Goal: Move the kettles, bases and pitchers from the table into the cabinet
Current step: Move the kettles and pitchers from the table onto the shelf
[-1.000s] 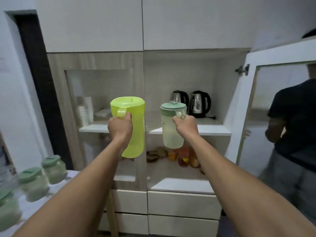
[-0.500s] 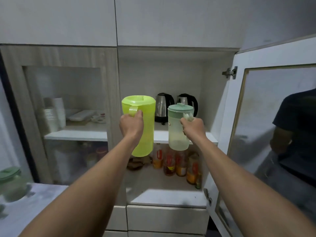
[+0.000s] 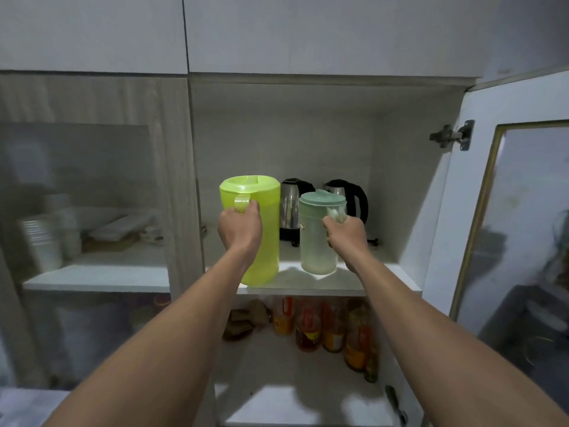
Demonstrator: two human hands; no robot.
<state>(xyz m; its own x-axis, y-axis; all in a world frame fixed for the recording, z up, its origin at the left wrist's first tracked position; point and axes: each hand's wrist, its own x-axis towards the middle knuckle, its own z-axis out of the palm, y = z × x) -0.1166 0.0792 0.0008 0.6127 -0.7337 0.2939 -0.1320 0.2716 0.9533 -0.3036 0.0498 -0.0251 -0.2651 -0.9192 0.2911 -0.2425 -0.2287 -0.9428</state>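
Note:
My left hand [image 3: 240,227] grips the handle of a lime-green pitcher [image 3: 264,238], whose bottom is at the front left of the open cabinet's white shelf [image 3: 363,283]. My right hand [image 3: 346,234] holds the handle of a clear pitcher with a pale green lid [image 3: 317,238], low over the shelf's front middle. Behind them stand two steel kettles with black handles, one [image 3: 289,208] at the back middle and one [image 3: 354,195] to its right, both partly hidden by the pitchers.
The cabinet door [image 3: 508,211] with a glass pane stands open at the right. Bottles [image 3: 323,328] crowd the lower shelf. A closed glass-front compartment [image 3: 77,211] at the left holds stacked cups and dishes. A corner of the table [image 3: 18,405] shows at bottom left.
I have come closer to the cabinet and both arms have reached forward, carrying the two pitchers from mid-air into the shelf opening. The table with its jars has slid out of view.

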